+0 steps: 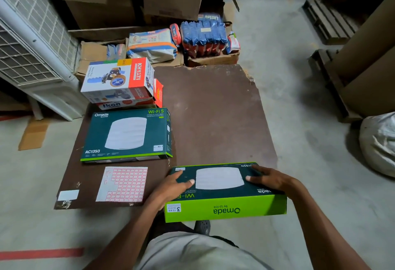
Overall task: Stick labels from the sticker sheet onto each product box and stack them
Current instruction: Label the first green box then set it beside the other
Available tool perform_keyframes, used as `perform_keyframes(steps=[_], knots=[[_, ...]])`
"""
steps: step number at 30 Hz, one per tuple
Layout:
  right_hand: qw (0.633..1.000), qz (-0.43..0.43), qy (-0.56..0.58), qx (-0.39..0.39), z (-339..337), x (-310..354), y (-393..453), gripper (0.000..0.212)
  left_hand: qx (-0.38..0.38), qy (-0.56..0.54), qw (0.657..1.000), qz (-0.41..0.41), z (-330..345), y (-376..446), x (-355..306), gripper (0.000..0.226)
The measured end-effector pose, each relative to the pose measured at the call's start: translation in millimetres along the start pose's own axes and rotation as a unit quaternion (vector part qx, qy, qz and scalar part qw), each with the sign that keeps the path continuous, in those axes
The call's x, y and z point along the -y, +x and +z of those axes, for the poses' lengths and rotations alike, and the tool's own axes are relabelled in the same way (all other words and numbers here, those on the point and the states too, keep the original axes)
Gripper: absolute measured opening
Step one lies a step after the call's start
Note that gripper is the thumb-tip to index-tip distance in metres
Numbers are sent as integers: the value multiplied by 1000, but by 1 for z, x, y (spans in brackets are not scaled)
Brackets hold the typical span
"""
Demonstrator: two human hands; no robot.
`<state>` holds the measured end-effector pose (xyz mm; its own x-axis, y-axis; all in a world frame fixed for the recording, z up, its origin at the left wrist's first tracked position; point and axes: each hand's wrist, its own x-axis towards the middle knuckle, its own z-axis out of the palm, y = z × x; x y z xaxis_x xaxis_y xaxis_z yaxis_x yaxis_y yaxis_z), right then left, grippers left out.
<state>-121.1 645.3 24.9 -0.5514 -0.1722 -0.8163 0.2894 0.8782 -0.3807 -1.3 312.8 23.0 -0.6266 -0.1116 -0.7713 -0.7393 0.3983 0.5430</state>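
Both hands on one Omada box (224,192), just right of the sticker sheet (123,184): left hand (173,188) and right hand (269,181) gripping its ends, fingers spread over the top. Near edge overhanging the brown board (213,109); risk of tipping, or sliding onto the sheet.

Teal box (128,135) lying at the left edge of the brown board (213,109): "Omada", "Wi-Fi 5", "AC1350", "No. 1" badge. Green-sided box (226,192) at the near edge: "Omada by tp-link", "3 YEAR" tag, print inverted. White box (119,79) at the far left corner: "KHYATI" on its red band. Box beneath it (126,104): "Ikon". Blue packs (203,34) beyond the far edge: "Littles".
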Motion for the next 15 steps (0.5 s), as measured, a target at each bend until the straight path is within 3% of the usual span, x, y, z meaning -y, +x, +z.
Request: perform_keyframes(steps=[7,15], knots=[[998,6,-2,-56,27,3,9,116,-25,42,999,15,5,5,10,86],[992,27,93,-78,42,2,20,112,-50,-25,998,-1,4,14,23,94]])
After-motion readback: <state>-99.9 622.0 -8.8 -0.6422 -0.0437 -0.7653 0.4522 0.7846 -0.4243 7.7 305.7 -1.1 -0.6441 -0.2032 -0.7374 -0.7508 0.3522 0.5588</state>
